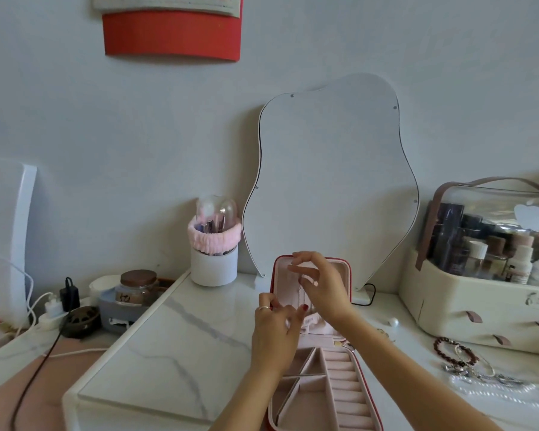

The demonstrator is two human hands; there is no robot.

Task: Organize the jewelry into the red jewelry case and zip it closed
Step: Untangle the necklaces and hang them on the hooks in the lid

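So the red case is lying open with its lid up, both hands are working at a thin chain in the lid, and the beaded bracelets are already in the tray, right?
Not quite. The head view shows the beaded bracelets still lying on the table to the right of the case, not in its tray. The rest holds: the lid stands up, and the left hand and right hand are at the thin chain in the lid.

White marble-look tabletop: open red jewelry case, brush cup, wavy mirror, cosmetics organizer, beaded bracelets, loose pearl.
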